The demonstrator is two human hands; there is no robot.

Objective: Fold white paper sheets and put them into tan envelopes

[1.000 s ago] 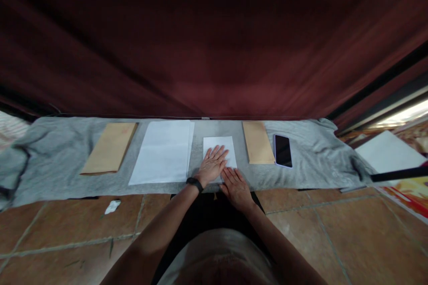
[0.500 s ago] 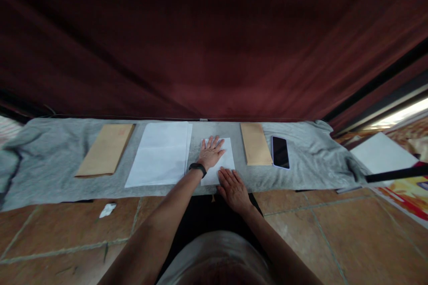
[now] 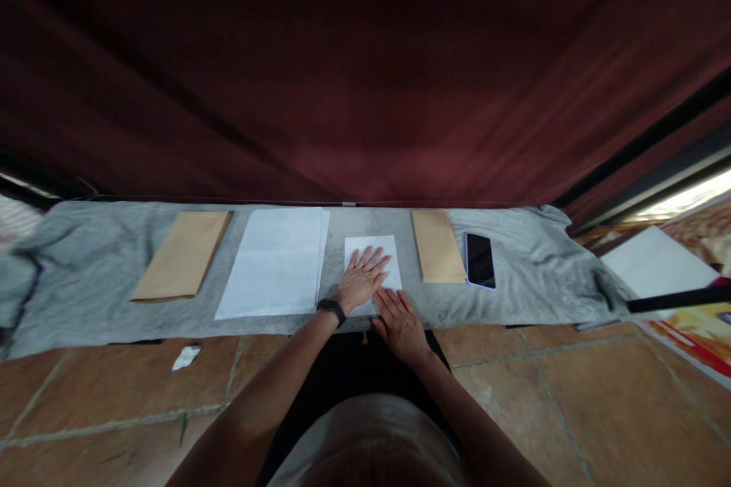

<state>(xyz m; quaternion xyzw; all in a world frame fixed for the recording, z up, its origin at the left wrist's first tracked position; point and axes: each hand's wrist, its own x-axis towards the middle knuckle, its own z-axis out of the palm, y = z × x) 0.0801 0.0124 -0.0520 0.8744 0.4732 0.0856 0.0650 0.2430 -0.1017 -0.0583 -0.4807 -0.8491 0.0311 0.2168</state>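
A small folded white paper [image 3: 386, 249] lies on a grey cloth [image 3: 85, 274] spread over the tiled floor. My left hand [image 3: 359, 280], with a black band at the wrist, lies flat on the paper, fingers stretched out and slightly spread. Flat as well, my right hand [image 3: 400, 319] presses the paper's near right corner with its fingers extended. Neither hand grips anything.
A larger white sheet [image 3: 277, 260] lies left of the small paper, a brown envelope [image 3: 183, 254] further left. Right of it are another brown envelope [image 3: 437, 245] and a dark phone [image 3: 480, 259]. A dark red curtain [image 3: 365, 76] hangs behind. A paper scrap [image 3: 186, 357] lies on the tiles.
My left hand slid away across the paper, then came back toward me. My right hand stayed pressed at the near edge.
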